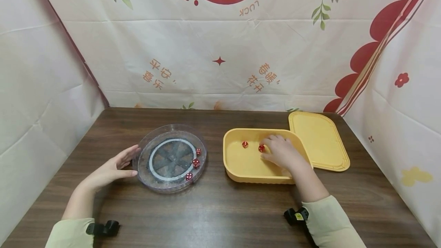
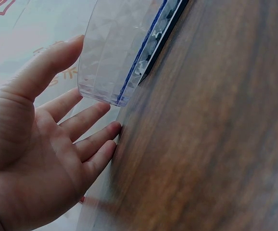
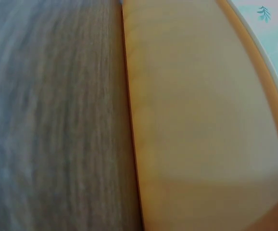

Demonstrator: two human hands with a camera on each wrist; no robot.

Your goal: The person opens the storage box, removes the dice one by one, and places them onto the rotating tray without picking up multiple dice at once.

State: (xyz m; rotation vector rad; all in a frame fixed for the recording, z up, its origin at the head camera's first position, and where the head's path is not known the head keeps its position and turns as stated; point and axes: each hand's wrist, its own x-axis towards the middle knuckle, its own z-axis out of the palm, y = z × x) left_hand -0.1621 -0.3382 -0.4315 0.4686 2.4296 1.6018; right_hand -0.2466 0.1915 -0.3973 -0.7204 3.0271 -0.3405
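My left hand (image 1: 118, 165) lies open on the table, fingers straight, its fingertips at the left rim of a clear round plastic dish (image 1: 151, 141). Three red dice (image 1: 195, 162) lie along the dish's right side. In the left wrist view the open palm (image 2: 57, 144) faces the dish's rim (image 2: 110, 57), the thumb close to it. My right hand (image 1: 275, 150) reaches into a yellow tray (image 1: 241, 173) and pinches a red die (image 1: 261, 148) at its fingertips. A second red die (image 1: 245, 144) lies to its left in the tray. The right wrist view shows only the tray's wall (image 3: 201, 120).
A yellow lid (image 1: 318, 141) lies flat behind and to the right of the tray. The dark wooden table (image 1: 213, 209) is enclosed by printed cloth walls at the back and both sides.
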